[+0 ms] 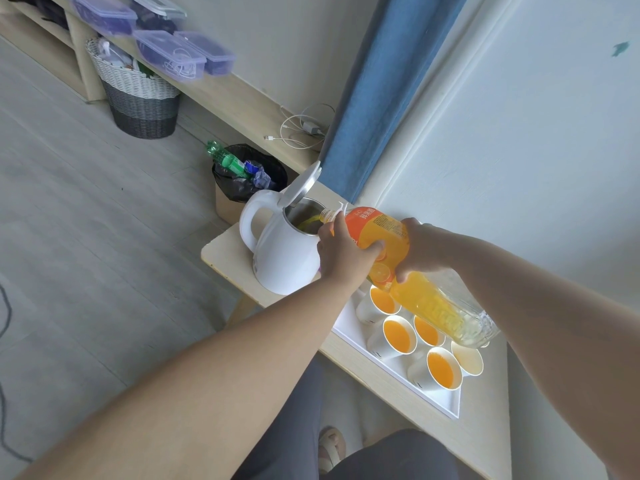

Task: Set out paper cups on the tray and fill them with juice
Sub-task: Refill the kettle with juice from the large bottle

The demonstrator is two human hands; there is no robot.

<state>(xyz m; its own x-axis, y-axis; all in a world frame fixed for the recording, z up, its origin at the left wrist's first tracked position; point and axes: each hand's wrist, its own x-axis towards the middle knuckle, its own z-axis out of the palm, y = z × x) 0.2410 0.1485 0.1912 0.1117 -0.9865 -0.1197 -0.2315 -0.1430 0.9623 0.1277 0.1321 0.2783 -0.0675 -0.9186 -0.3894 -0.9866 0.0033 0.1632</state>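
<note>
Both hands hold a large orange juice bottle (412,271) tilted on its side over the table. My left hand (341,252) grips it near the neck, and my right hand (420,252) grips the labelled middle. Its open mouth points into a white electric kettle (280,251) whose lid stands up, and a yellow stream runs into the kettle. Below the bottle's base, a white tray (446,398) carries several white paper cups. Most cups (400,336) hold orange juice; one cup (467,358) at the right looks pale inside. Part of the tray is hidden by the bottle.
The small wooden table (225,254) stands against a pale wall beside a blue curtain (374,91). A black-lined bin (249,178) with bottles sits behind the kettle. A woven basket (138,95) and a shelf with plastic boxes (173,57) lie farther left.
</note>
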